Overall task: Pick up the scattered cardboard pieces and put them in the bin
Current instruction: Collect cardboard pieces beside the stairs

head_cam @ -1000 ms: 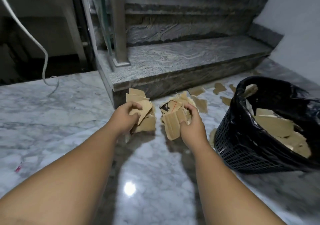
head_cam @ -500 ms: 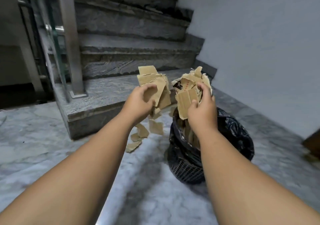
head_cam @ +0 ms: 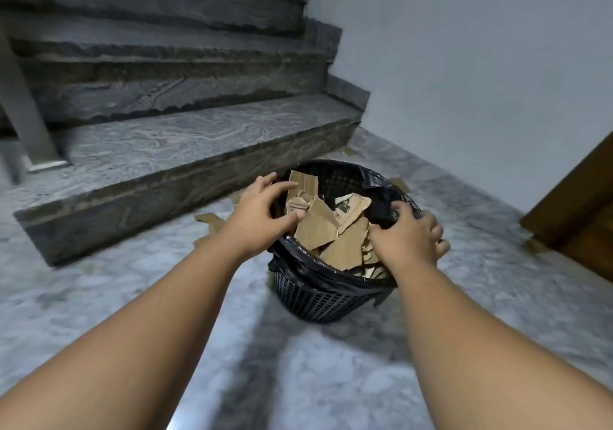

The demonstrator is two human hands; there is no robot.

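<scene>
Your left hand (head_cam: 262, 214) hangs over the left rim of the bin (head_cam: 315, 300) with its fingers spread and fairly straight, holding nothing. Its thumb lies right against the topmost of the cardboard pieces (head_cam: 318, 230) piled inside. Your right hand (head_cam: 409, 235) is over the right side of the same pile, palm down, fingers bent toward the cardboard and the black liner (head_cam: 381, 187). Whether they pinch a piece or merely rest there cannot be told, because the back of the hand hides the fingertips.

The pieces fill the bin close to its rim, several standing on edge and leaning on each other (one carries dark print). The bin is a black mesh basket, upright on the grey marble floor (head_cam: 99, 297), just in front of the lowest stair step (head_cam: 185, 151). A few loose scraps (head_cam: 210, 219) lie on the floor between step and bin, behind your left wrist. A single scrap (head_cam: 399, 182) lies just beyond the bin's far right rim. A brown wooden door (head_cam: 583, 204) stands at the right edge, beside the pale wall (head_cam: 481, 64).
</scene>
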